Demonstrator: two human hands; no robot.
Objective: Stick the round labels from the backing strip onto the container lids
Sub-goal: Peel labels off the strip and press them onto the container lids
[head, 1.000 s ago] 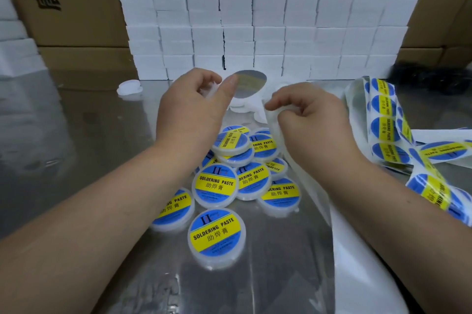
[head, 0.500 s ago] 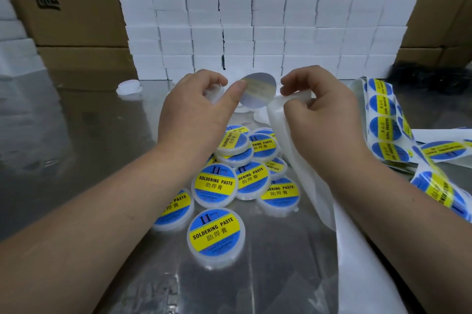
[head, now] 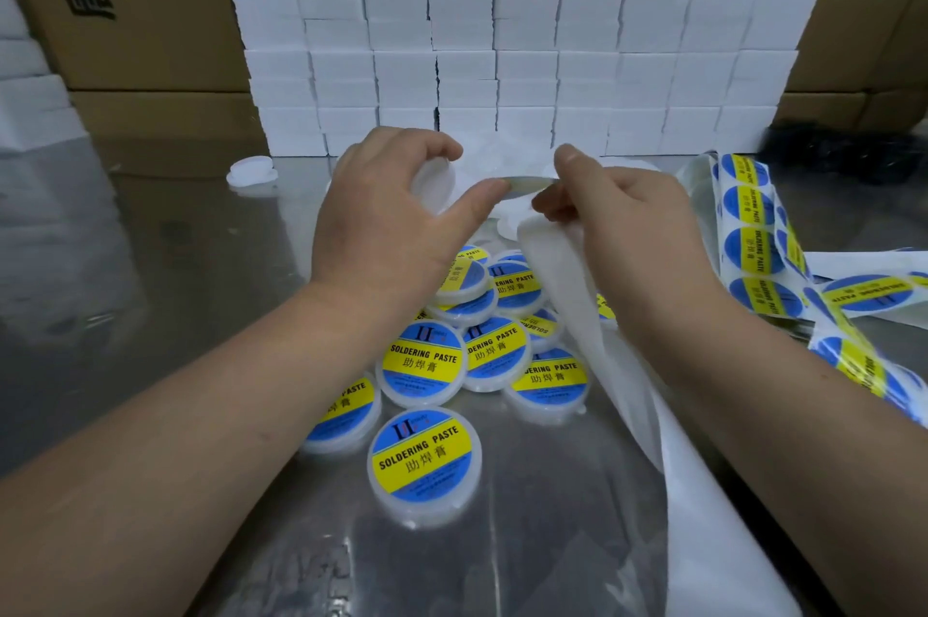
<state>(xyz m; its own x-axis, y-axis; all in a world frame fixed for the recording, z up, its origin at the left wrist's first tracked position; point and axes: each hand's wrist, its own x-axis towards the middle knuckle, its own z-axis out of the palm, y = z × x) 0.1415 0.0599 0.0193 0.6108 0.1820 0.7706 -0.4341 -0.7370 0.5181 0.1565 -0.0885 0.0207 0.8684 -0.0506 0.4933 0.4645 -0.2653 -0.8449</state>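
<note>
My left hand (head: 386, 220) grips a plain white container (head: 433, 182), and its thumb tip touches one edge of a round label (head: 527, 184) seen nearly edge-on. My right hand (head: 622, 225) pinches the label's other edge and also holds the empty white backing strip (head: 602, 365), which hangs down toward me. Below my hands lies a pile of several labelled containers (head: 424, 461) with blue and yellow "SOLDERING PASTE" lids.
The backing strip with unused blue-yellow labels (head: 750, 235) lies coiled at the right on the shiny metal table (head: 150, 315). Plain white lids (head: 253, 172) sit at the back left. A wall of white boxes (head: 502, 39) and cardboard cartons (head: 125, 14) stands behind.
The label has turned from facing me to nearly edge-on, and now spans between my two hands. My right hand moved right and lower; the white container shows more in my left hand.
</note>
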